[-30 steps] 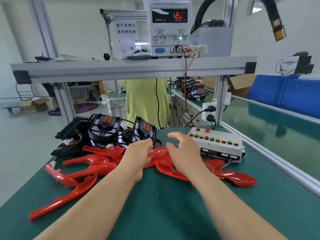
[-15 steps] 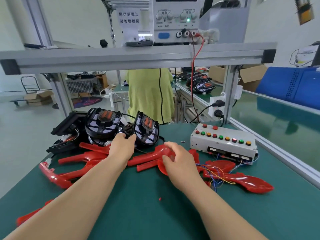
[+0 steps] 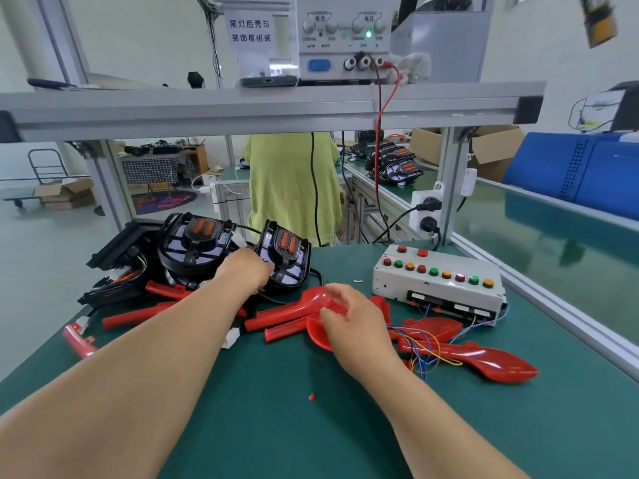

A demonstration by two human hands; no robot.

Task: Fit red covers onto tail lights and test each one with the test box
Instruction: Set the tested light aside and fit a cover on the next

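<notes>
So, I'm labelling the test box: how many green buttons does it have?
3 green buttons, all in the long front row on the test box: second from the left, the middle one, second from the right. None seems hidden.

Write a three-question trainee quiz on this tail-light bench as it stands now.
1. True or false: the right hand rests on the grey test box with coloured buttons.
2. The left hand grips: A) a black tail light housing with orange lenses; B) a screwdriver; C) a cardboard box.
3. Fill in: the right hand holds a long glossy red plastic ____.
Key: 1 false; 2 A; 3 cover.
</notes>
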